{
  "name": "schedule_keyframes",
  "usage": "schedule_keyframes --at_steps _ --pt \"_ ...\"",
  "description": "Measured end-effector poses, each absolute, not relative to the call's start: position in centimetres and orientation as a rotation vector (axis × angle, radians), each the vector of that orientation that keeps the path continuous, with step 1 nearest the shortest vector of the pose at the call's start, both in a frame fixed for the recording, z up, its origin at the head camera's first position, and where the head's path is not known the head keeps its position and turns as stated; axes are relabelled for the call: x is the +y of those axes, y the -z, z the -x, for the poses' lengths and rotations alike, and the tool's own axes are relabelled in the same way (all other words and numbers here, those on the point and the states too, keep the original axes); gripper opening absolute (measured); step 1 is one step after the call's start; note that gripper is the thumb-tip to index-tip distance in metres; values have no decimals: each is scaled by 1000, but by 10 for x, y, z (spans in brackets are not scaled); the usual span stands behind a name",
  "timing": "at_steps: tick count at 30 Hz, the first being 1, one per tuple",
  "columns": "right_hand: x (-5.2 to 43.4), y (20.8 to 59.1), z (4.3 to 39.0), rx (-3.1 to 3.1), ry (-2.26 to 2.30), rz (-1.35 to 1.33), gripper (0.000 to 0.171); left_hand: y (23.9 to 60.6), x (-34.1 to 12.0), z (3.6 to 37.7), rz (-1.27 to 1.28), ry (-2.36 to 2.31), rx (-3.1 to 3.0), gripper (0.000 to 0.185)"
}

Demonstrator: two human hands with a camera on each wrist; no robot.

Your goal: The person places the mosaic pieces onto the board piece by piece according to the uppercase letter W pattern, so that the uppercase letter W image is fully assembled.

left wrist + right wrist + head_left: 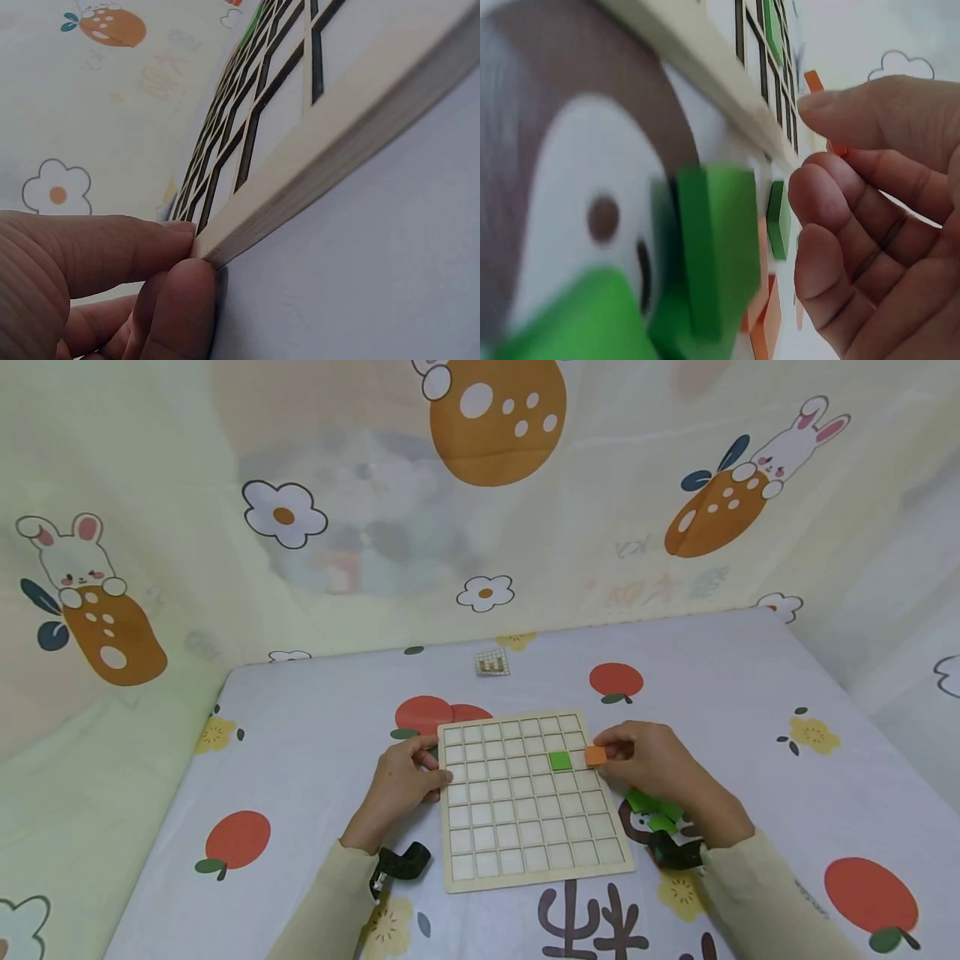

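A pale wooden grid board (540, 883) lies on the table. One green square tile (560, 761) sits in a cell toward its upper right. My left hand (397, 781) pinches the board's left edge, with thumb and finger against the wooden rim (315, 150) in the left wrist view. At the right edge my right hand (660, 768) holds an orange square tile (596, 756) between thumb and fingers, over the border of the board. Only slivers of that tile show past the thumb in the right wrist view.
Loose green tiles (660, 814) lie in a pile beneath my right wrist, with orange tiles (765, 322) among them. A small patterned card (492, 663) lies behind the board. A printed cloth (337, 860) covers the table, and a printed curtain (390, 610) hangs behind.
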State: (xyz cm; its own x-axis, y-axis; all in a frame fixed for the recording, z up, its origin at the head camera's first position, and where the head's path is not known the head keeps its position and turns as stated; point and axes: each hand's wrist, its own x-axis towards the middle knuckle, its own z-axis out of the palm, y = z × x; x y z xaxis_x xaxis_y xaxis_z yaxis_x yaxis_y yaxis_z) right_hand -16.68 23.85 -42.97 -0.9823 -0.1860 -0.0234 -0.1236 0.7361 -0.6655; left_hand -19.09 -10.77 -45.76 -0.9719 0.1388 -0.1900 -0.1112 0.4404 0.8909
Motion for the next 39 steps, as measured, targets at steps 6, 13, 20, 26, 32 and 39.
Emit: schedule_keyframes --at_steps 6,13,20,26,32,39 --pt "225 430 164 2781 1101 309 28 458 -109 192 -22 -1556 2449 61" --pt "215 433 161 2768 1102 386 27 458 -108 192 -30 -1546 2466 61" --pt "210 437 159 2769 1076 373 26 458 -108 192 -27 -1542 2470 60" --pt "208 438 157 2752 1098 365 26 458 -108 191 -26 -1548 2469 60" --pt "206 439 157 2760 1091 372 24 458 -108 191 -20 -1549 2469 60" --pt "205 441 157 2765 1101 360 25 457 -107 191 -18 -1541 2477 60"
